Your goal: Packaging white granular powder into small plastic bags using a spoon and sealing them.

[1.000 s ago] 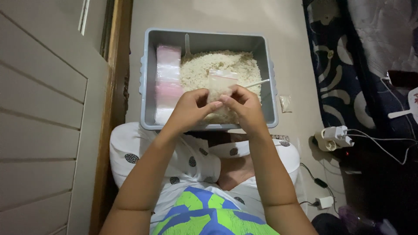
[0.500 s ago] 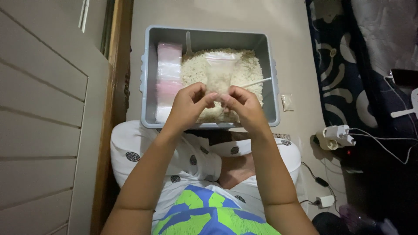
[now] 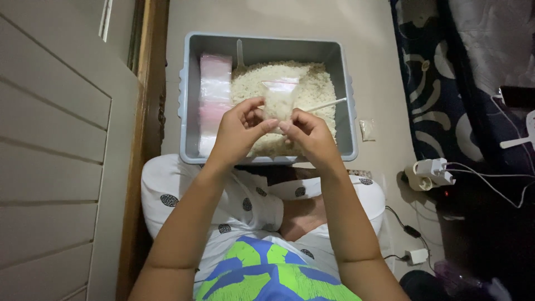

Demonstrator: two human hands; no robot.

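While we sit cross-legged on the floor, our left hand and right hand both pinch a small clear bag partly filled with pale grain, holding it upright just above the grey tub in front of our knees. The left thumb and fingers close on the bag's lower left side; the right fingertips close on its lower right corner. The pink-edged mouth of the bag points away from us, and we cannot tell whether it is sealed.

To handle the bag well, we judge it best to keep it upright and over the tub, so any spill drops back onto the loose grain heaped below. A light grip low on the bag should let the contents settle without squeezing them towards the mouth.

Inside the tub, a stack of empty pink-tinted bags lies along the left wall, well clear of our fingers. A clear scoop stands in the grain at the far side, and a thin white stick lies across the heap just beside the right hand, the one thing close enough to catch. A small filled packet lies on the floor right of the tub, with a plug and white cables farther off.
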